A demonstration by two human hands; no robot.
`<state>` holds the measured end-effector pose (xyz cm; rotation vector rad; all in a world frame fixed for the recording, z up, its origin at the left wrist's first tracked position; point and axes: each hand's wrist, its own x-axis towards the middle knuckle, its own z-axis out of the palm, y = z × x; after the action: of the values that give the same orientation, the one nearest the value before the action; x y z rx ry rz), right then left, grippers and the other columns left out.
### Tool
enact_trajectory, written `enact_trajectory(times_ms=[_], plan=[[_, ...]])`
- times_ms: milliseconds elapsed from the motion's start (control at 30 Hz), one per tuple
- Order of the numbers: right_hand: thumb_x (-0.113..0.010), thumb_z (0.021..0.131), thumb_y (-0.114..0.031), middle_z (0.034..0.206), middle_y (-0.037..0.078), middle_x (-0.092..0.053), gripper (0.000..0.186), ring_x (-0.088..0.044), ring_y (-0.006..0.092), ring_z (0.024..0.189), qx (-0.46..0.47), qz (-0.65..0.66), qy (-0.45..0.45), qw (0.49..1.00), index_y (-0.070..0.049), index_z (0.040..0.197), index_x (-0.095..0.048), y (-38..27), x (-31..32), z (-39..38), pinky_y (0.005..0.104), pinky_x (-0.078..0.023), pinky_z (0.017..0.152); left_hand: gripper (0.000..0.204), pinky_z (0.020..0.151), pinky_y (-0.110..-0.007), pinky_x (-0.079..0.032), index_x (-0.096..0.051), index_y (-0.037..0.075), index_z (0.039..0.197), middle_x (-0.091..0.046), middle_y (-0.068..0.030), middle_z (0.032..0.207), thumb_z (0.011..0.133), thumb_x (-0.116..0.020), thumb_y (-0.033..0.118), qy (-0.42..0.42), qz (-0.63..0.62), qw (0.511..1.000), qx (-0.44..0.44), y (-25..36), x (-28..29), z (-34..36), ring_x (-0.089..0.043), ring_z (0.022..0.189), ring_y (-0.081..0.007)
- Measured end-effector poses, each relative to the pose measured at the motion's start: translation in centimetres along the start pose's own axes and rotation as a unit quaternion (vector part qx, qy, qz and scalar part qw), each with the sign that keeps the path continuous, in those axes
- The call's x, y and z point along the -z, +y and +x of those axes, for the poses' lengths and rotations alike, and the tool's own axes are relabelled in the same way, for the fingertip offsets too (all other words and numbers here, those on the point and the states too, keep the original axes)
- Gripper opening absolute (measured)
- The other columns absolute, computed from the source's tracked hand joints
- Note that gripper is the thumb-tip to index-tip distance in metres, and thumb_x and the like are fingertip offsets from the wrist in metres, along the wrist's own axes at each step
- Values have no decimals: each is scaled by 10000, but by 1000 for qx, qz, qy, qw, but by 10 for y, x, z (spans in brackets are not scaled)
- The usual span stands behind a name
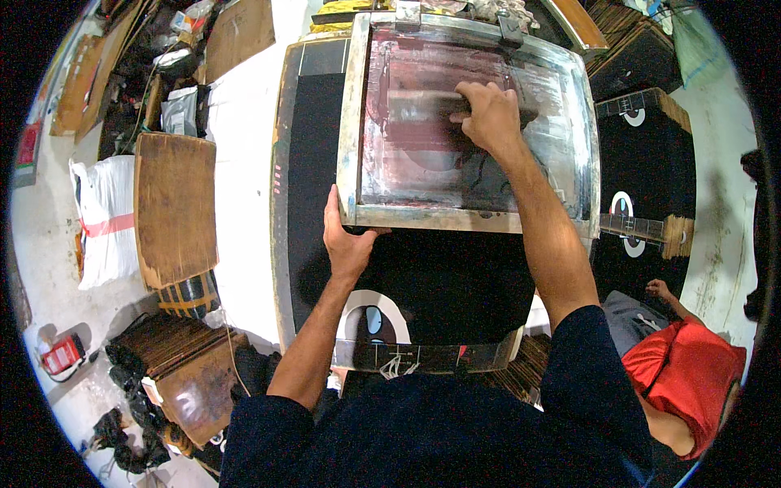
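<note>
A wooden-edged screen printing frame (472, 218) with ink-stained mesh lies over a black printing board. My right hand (488, 118) is over the mesh, fingers bent down and closed around a squeegee (419, 102), a wide bar lying crosswise and partly hidden by the hand. Reddish ink smears the mesh around it. At the near left corner of the frame is my left hand (348, 244), its fingers up along the side and its thumb along the near edge, gripping the corner. Black cloth (455, 272) with a white-ringed eye print (374, 321) shows nearer to me.
More black printed cloth (651, 179) lies to the right. A person in a red top (691, 374) is at the lower right. Brown boards (175, 211), a white sack (112, 220) and stacked boards (191, 366) stand at left. Hinge clamps (511, 32) sit on the frame's far edge.
</note>
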<state>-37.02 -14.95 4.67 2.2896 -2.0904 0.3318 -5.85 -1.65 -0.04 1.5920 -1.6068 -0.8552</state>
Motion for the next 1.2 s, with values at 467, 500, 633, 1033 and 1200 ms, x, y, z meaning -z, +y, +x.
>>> enact_trajectory(times_ms=[467, 500, 633, 1033, 1200], plan=[[-806, 830, -489, 1252, 99, -723, 636, -666, 319, 1176, -81, -29, -62, 994, -209, 1378, -643, 36, -28, 118, 514, -483, 970, 1222, 1160, -442, -430, -300, -6, 1581, -459, -222, 1538, 584, -992, 130, -8, 2, 999, 44, -5, -3, 1, -503, 1383, -351], [-820, 811, -478, 1192, 84, -733, 549, -680, 313, 1098, -64, -57, 25, 996, -222, 1280, -691, 25, -32, 94, 510, -490, 948, 1222, 1159, -441, -431, -302, -7, 1579, -461, -223, 1536, 580, -993, 129, -8, -6, 999, 42, -4, -3, 1, -502, 1384, -352], [-877, 716, -228, 1044, 30, -669, 387, -606, 283, 1043, -44, 10, 34, 998, -167, 1032, -661, -17, -32, -11, 482, -465, 857, 1214, 1158, -438, -430, -315, -15, 1568, -473, -228, 1523, 573, -994, 128, -11, -26, 999, 42, -3, -2, 2, -498, 1387, -352], [-705, 775, -145, 1059, -10, -718, 351, -600, 259, 1060, -74, 37, 367, 927, -232, 1113, -745, -86, 72, -111, 484, -358, 1047, 1247, 1041, -419, -520, -244, 8, 1605, -644, -229, 1294, 612, -991, 106, 23, -87, 994, -59, 86, 53, 21, -648, 1183, -301], [-690, 838, -234, 1079, 6, -722, 274, -593, 260, 1068, 37, -45, 486, 872, -221, 1105, -745, -61, 177, -32, 484, -365, 1026, 1136, 894, -352, -585, -209, -36, 1602, -632, -255, 1330, 762, -940, 186, -4, -248, 959, -140, 148, 103, 71, -706, 1034, -219]])
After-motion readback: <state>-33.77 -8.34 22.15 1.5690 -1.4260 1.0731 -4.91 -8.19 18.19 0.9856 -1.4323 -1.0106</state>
